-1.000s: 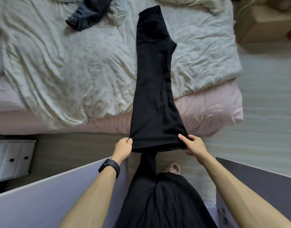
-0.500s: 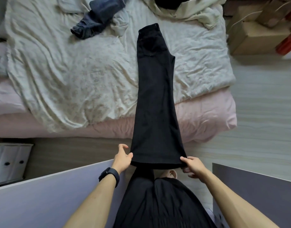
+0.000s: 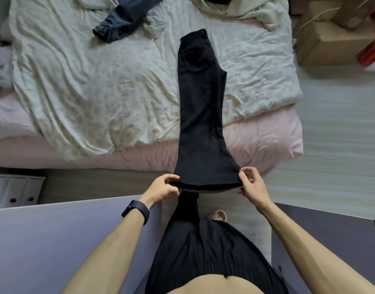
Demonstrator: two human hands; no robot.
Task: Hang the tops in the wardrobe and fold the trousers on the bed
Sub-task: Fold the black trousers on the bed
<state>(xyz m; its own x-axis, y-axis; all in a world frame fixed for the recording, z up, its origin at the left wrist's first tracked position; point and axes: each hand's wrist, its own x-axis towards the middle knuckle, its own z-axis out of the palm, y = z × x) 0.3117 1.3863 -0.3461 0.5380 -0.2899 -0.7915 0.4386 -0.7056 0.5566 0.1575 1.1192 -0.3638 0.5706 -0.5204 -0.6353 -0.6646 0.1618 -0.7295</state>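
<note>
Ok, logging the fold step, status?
Left hand, right hand both pinching hem of black trousers. Trousers flat along bed, unfolded. Nothing blocking.

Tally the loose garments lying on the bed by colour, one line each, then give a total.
Black: 1, the black trousers, hem held by the left hand and right hand.
Dark blue: 1, the jeans.
Cream: 1, the cream top.
Total: 3
</note>
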